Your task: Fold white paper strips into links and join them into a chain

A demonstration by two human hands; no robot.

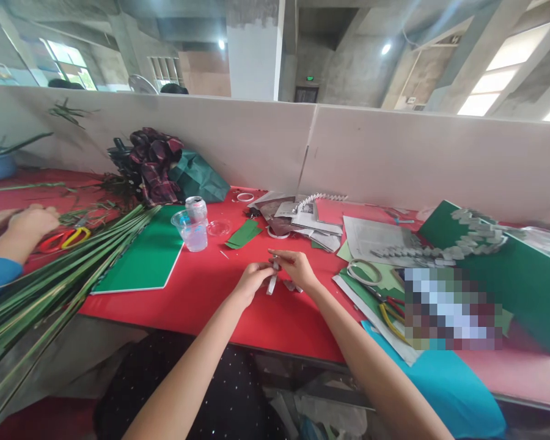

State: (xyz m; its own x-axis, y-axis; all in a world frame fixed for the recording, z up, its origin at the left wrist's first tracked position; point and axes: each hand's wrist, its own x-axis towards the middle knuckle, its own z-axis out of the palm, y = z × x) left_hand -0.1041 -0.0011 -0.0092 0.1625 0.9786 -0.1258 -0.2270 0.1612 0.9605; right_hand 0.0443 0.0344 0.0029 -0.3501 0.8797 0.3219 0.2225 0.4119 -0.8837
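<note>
- Centre of the frame: the left hand (251,278) and the right hand (296,266) meet over the red table (201,287), fingers pressed together around a small pale folded strip (272,283).
- The strip hangs just below the fingertips, its lower end touching or nearly touching the table; a second pale piece (292,286) lies just beside it, under the right hand.
- Looks like a folding step in progress, both hands pinching the strip.
- The next move calls for a steady pinch and a crisp crease, I judge.
- Left of centre, a plastic cup (192,229) and a can (196,209) stand well apart from the hands.
- Far left, another person's hand (32,221) rests by long green leaves (64,275).
</note>
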